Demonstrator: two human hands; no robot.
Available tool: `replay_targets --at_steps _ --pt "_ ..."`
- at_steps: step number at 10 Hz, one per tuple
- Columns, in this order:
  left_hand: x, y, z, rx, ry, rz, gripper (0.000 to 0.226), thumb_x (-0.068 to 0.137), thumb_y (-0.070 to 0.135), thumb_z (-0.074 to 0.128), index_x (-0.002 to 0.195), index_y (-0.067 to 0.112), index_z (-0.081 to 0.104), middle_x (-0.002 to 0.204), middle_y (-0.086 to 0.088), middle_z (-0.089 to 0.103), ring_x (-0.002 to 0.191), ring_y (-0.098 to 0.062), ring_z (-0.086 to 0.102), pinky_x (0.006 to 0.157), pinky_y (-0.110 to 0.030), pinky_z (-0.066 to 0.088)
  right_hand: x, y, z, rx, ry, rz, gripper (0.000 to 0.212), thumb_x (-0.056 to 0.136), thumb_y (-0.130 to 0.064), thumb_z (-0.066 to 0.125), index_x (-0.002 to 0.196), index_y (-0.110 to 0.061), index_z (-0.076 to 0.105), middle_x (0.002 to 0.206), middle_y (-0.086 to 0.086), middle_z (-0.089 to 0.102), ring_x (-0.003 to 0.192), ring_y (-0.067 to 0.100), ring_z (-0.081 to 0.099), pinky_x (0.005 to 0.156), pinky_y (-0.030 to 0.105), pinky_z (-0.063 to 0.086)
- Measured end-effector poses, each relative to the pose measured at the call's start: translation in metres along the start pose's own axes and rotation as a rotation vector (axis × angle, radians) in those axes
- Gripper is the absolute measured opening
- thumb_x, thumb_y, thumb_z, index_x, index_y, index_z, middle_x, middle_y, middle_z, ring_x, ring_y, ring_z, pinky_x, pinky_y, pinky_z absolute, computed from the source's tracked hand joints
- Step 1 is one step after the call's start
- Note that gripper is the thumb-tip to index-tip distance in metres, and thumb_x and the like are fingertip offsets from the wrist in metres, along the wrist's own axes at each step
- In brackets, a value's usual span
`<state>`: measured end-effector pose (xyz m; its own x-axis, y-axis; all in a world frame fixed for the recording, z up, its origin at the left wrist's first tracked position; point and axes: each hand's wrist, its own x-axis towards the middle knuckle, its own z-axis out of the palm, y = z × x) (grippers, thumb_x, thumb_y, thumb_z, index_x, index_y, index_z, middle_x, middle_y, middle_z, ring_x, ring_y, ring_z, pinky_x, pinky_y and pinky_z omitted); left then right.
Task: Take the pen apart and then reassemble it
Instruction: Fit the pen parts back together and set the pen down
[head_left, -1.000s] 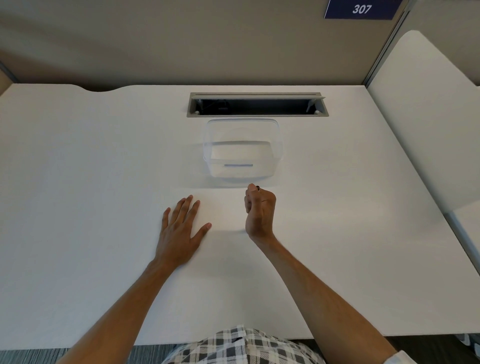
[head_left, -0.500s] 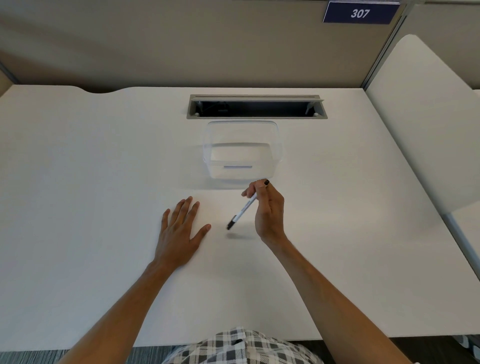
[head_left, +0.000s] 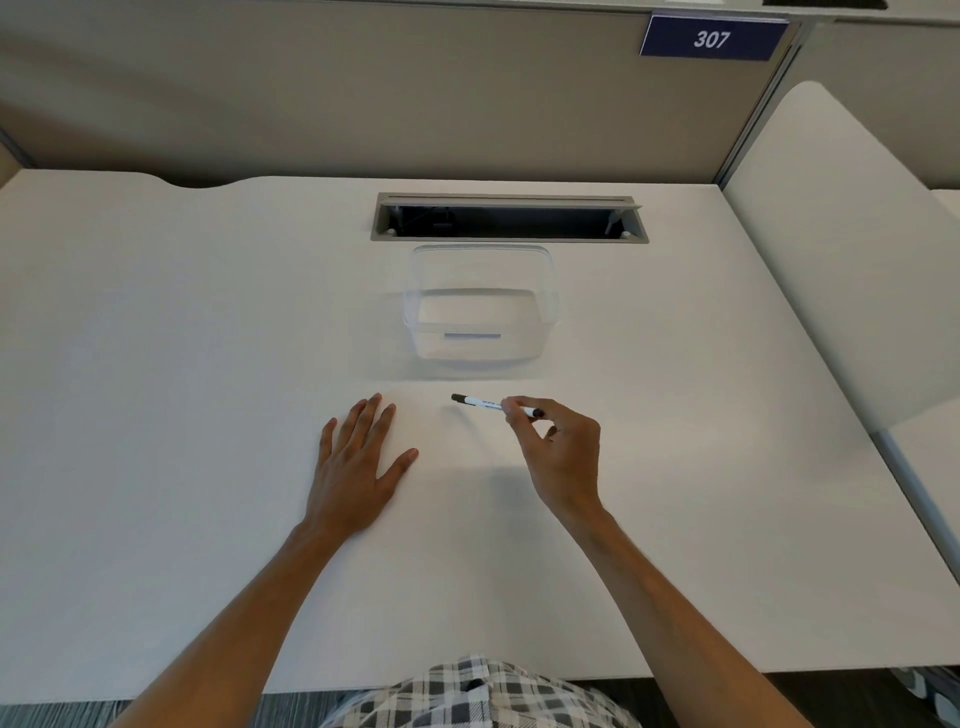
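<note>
A white pen (head_left: 484, 404) with black ends lies nearly level just above the white desk (head_left: 182, 364), its black tip pointing left. My right hand (head_left: 561, 452) pinches the pen near its right end between thumb and fingertips. My left hand (head_left: 358, 467) rests flat on the desk to the left of the pen, fingers straight and spread, touching nothing else. The pen looks whole, with no parts separated.
A clear plastic container (head_left: 480, 306) stands just behind the pen, with nothing visible inside. Behind it is an open cable slot (head_left: 509, 217) in the desk. A grey partition with a "307" sign (head_left: 711, 39) rises at the back. Another white desk surface (head_left: 831, 234) adjoins on the right.
My right hand has drawn the pen out of its fist and swung it from pointing down-left to lying nearly level. My left hand has stayed flat in place.
</note>
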<state>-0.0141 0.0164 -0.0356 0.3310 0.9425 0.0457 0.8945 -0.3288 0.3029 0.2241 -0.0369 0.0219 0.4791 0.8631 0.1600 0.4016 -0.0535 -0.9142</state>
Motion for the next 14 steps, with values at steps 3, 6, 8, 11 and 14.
replay_targets --at_steps 3,6,8,11,14 --pt "0.0 -0.001 0.001 -0.001 0.002 -0.001 0.08 0.087 0.071 0.01 0.149 0.023 0.025 0.16 0.001 0.018 0.148 -0.014 0.012 0.12 -0.044 0.008 -0.02 0.008 0.002 -0.128 -0.048 0.135 0.006 0.08 -0.029 0.077 0.086 -0.027 0.075 0.074 -0.025 0.069 0.073 -0.001 0.066 0.068 0.028 0.053" --pt "0.0 -0.001 0.002 -0.008 0.003 -0.006 0.074 0.088 0.065 0.02 0.149 0.023 0.025 0.16 0.002 0.019 0.148 -0.014 0.012 0.12 -0.045 0.009 -0.035 0.011 0.007 -0.489 -0.18 0.215 0.014 0.084 -0.037 0.066 0.091 -0.027 0.073 0.087 -0.012 0.077 0.081 0.016 0.071 0.073 0.03 0.053" --pt "0.001 -0.002 0.004 0.003 -0.001 -0.009 0.073 0.089 0.066 0.019 0.149 0.024 0.023 0.161 0.003 0.017 0.148 -0.013 0.011 0.12 -0.043 0.007 -0.043 0.013 0.014 -0.588 -0.195 0.187 0.016 0.085 -0.04 0.061 0.088 -0.027 0.07 0.078 -0.01 0.075 0.074 0.019 0.068 0.064 0.028 0.045" --pt "0.001 -0.003 0.004 0.011 -0.004 -0.002 0.073 0.089 0.065 0.02 0.149 0.024 0.022 0.161 0.001 0.017 0.148 -0.014 0.011 0.12 -0.044 0.008 -0.043 0.012 0.018 -0.636 -0.194 0.128 0.015 0.084 -0.038 0.064 0.083 -0.024 0.069 0.088 -0.008 0.07 0.076 0.019 0.066 0.062 0.028 0.042" --pt "0.0 -0.003 0.003 -0.001 -0.005 -0.002 0.075 0.088 0.066 0.018 0.15 0.023 0.022 0.161 0.001 0.017 0.148 -0.015 0.01 0.12 -0.044 0.006 -0.04 0.012 0.019 -0.596 -0.204 0.167 0.025 0.078 -0.05 0.069 0.074 -0.025 0.065 0.09 -0.012 0.063 0.073 0.014 0.065 0.062 0.028 0.041"
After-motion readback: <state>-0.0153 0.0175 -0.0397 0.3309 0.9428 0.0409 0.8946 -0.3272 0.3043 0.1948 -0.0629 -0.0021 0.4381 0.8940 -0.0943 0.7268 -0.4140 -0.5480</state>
